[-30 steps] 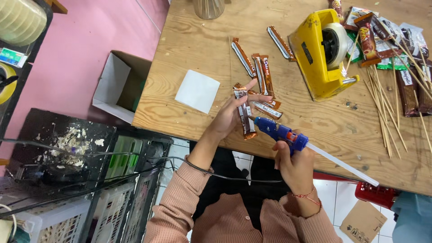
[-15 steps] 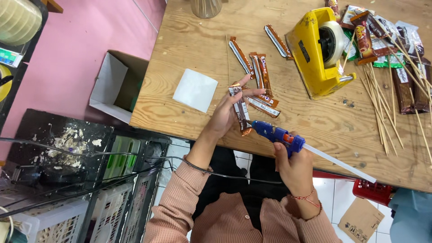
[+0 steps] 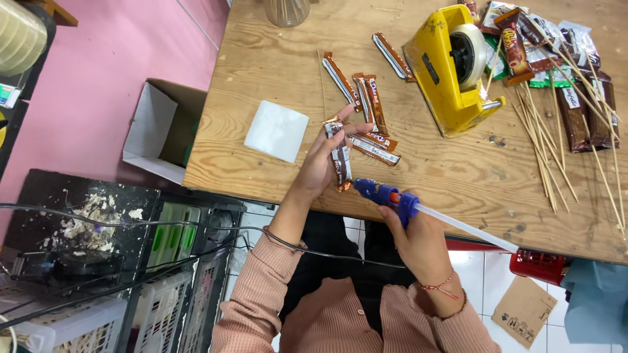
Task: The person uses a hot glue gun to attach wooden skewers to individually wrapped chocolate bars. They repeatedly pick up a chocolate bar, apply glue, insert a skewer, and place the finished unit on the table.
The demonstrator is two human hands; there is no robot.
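My right hand is wrapped around the blue glue gun, its nozzle aimed toward ten o'clock with a clear glue stick trailing out the back toward four. My left hand, just beyond, pinches a brown wrapped chocolate bar lengthwise between thumb and fingers, its lower end right next to the nozzle, over the near edge of the wooden table. To do this well, I judge the bar should be kept steady and my fingertips clear of the hot tip, with only a small bead laid on the wrapper. At eleven o'clock lies a white paper square; at twelve, more loose bars. Farther, at one o'clock, sits the yellow tape dispenser, and at two, bamboo skewers.
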